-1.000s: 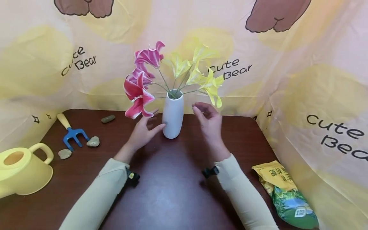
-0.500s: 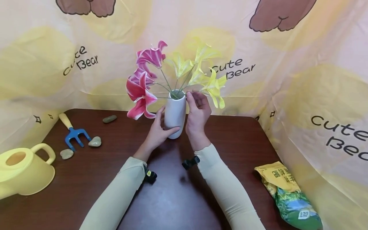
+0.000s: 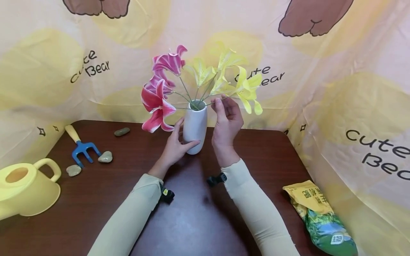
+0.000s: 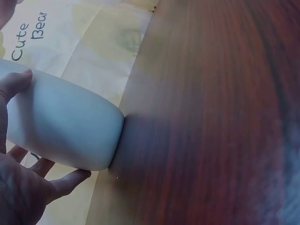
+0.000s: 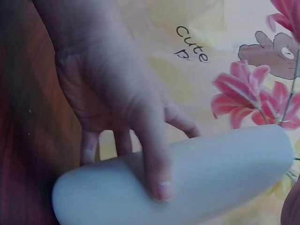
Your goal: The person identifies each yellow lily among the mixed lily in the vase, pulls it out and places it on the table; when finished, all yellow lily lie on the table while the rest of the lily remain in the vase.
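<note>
- Your left hand (image 3: 175, 145) wraps the white vase (image 3: 194, 127) at mid-table, thumb in front and fingers behind, likely steadying it.
- Your right hand (image 3: 226, 122) pinches a yellow lily stem (image 3: 224, 96) just beside the vase mouth, seemingly to reposition that bloom.
</note>
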